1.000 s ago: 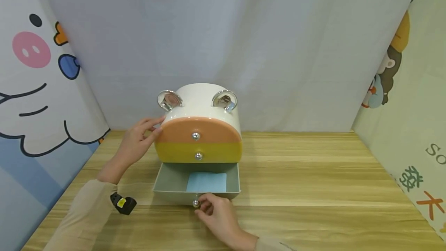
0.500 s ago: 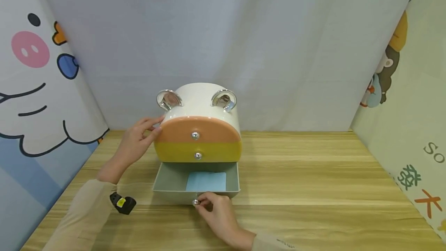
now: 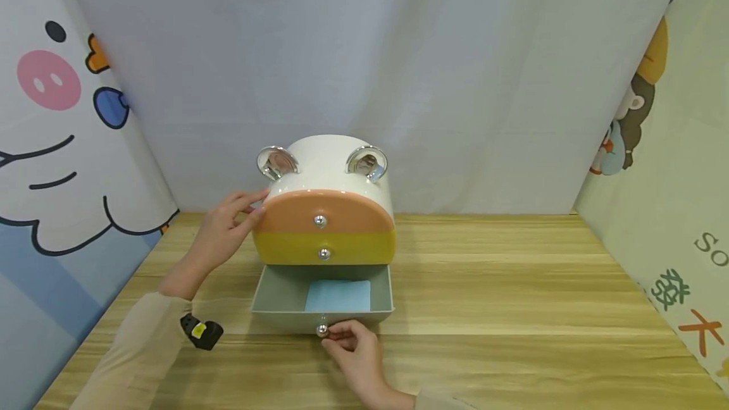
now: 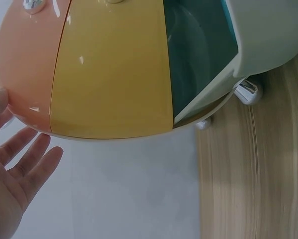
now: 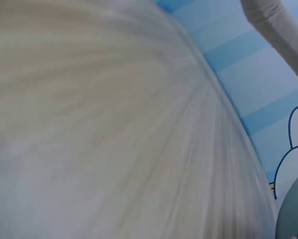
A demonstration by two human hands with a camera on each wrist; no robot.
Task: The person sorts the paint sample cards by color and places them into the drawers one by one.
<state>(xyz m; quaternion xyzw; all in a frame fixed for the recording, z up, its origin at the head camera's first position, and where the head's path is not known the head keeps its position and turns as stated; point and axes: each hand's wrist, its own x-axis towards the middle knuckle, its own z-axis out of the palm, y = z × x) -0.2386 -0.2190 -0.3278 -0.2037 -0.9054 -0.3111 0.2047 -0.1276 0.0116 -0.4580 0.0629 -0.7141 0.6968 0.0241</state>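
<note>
A small rounded drawer cabinet with two silvery ears stands on the wooden table. Its orange top drawer and yellow middle drawer are closed. The grey-green bottom drawer is pulled out, with a light blue sheet lying inside. My left hand rests its fingertips on the cabinet's left side, fingers spread, as the left wrist view also shows. Beside the bottom drawer's silver knob is my right hand, fingers bent loosely, fingertips at the knob's right and thumb just below it.
The wooden table extends to both sides of the cabinet. Behind it hangs a pale curtain. Cartoon-printed panels stand at left and right. A black strap device sits at the left wrist. The right wrist view is mostly blurred table.
My right hand has shifted slightly down and right, its index finger dropping from over the knob to its right side. The drawer and my left hand stay in place.
</note>
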